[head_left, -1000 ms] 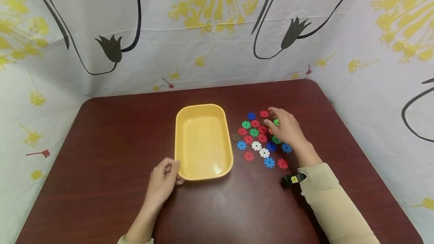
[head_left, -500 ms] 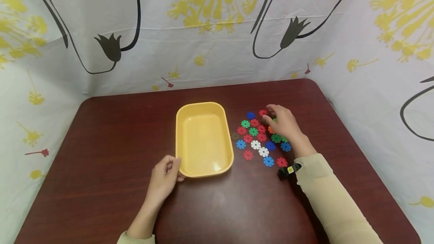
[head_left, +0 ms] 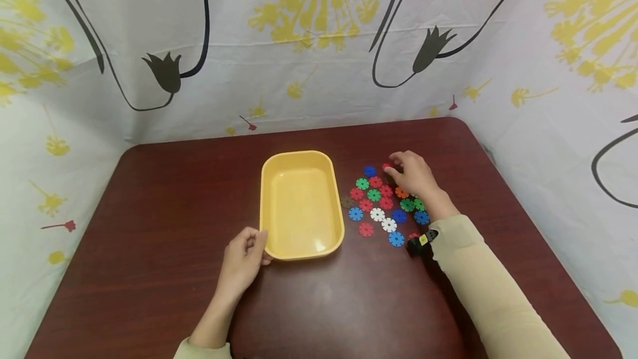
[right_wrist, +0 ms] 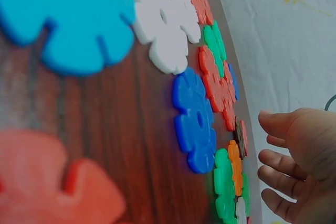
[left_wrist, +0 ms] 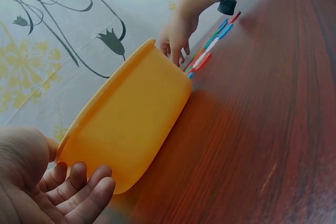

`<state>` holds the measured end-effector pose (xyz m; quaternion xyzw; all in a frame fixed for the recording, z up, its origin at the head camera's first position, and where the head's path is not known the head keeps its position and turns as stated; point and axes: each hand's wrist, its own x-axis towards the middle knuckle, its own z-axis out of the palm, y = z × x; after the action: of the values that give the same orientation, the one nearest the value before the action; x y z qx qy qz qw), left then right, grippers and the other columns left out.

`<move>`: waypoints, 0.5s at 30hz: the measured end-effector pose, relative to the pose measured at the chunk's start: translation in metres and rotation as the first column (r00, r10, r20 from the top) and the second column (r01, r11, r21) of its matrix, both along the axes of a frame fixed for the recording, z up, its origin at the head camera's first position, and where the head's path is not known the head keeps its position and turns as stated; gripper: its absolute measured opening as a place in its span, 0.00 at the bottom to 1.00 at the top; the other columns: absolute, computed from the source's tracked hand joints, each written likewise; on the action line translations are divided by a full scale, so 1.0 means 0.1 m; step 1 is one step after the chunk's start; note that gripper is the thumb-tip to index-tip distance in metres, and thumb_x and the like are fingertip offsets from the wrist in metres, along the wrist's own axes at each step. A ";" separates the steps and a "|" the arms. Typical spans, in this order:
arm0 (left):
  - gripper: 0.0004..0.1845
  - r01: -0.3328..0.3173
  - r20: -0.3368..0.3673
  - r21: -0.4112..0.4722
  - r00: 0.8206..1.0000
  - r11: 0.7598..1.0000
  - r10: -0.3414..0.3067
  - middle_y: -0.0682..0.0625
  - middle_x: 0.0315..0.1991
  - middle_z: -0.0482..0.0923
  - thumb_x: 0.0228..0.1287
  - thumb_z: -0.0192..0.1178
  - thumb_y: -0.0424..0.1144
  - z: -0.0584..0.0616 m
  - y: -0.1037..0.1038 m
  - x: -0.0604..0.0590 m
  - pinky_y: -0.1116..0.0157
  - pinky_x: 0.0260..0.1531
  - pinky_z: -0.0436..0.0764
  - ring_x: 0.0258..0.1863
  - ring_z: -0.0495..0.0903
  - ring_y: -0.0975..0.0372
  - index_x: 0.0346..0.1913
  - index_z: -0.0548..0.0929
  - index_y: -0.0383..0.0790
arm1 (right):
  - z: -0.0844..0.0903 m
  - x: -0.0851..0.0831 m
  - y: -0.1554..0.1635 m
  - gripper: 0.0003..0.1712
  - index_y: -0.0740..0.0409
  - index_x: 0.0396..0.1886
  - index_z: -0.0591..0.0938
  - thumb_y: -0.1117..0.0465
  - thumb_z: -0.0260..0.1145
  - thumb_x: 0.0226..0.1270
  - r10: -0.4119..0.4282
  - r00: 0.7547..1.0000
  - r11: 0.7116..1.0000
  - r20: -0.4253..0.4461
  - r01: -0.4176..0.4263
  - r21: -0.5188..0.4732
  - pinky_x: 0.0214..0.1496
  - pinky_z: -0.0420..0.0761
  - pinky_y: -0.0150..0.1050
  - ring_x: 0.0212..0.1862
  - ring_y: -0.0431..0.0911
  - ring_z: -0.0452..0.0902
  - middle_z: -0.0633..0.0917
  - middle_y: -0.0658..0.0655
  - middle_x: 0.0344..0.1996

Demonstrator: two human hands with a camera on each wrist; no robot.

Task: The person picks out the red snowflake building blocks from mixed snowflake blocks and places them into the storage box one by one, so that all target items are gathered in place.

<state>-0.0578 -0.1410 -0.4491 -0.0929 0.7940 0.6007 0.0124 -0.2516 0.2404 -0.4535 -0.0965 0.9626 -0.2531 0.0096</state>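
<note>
My left hand (head_left: 241, 262) holds the near left corner of a yellow plastic tray (head_left: 301, 204). In the left wrist view the thumb is at the rim and the curled fingers lie against the outer wall (left_wrist: 126, 114). To the tray's right lie several flat notched plastic discs, among them a white one (head_left: 377, 215), an orange one (head_left: 401, 193) and a dark blue one (right_wrist: 186, 124). Over their far right side hovers my right hand (head_left: 417, 175), thumb and fingers apart, with a red disc (head_left: 386, 166) by its fingertips. The right wrist view shows nothing in its grasp.
The dark red-brown table (head_left: 174, 204) reaches back to a white patterned cloth (head_left: 319, 87), which also hangs at both sides. A small black camera (head_left: 415, 246) on the right wrist partly covers a red disc near it.
My right hand has moved slightly farther from me over the discs, uncovering the orange and green ones near its wrist. The left hand stays at the tray's corner.
</note>
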 end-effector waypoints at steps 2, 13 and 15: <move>0.16 0.003 -0.013 -0.001 1.000 1.000 -0.003 0.43 0.23 0.77 0.68 0.54 0.47 -0.02 0.00 0.00 0.63 0.24 0.82 0.22 0.81 0.56 0.34 0.76 0.34 | -0.01 -0.02 0.01 0.25 0.59 0.57 0.75 0.52 0.63 0.64 -0.009 1.000 1.000 0.010 0.009 -0.007 0.49 0.74 0.54 0.48 0.55 0.72 0.76 0.61 0.45; 0.17 0.004 -0.008 -0.003 1.000 1.000 -0.004 0.42 0.23 0.77 0.68 0.54 0.48 -0.02 -0.01 0.00 0.64 0.26 0.82 0.24 0.82 0.56 0.33 0.76 0.34 | -0.08 -0.14 0.07 0.23 0.62 0.50 0.77 0.50 0.65 0.63 0.010 0.999 0.998 0.051 -0.007 -0.057 0.48 0.74 0.51 0.44 0.54 0.73 0.79 0.62 0.41; 0.17 0.004 -0.011 -0.002 1.000 1.000 -0.004 0.43 0.23 0.77 0.68 0.54 0.48 -0.02 -0.01 0.00 0.64 0.26 0.82 0.24 0.82 0.56 0.33 0.76 0.34 | -0.07 -0.16 0.09 0.23 0.61 0.48 0.78 0.49 0.65 0.62 0.013 0.998 0.998 0.064 -0.009 -0.063 0.47 0.74 0.51 0.44 0.54 0.73 0.79 0.62 0.40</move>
<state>-0.0577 -0.1420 -0.4514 -0.0880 0.7947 0.6005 0.0094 -0.2673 0.2489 -0.4609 -0.0936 0.9529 -0.2859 0.0389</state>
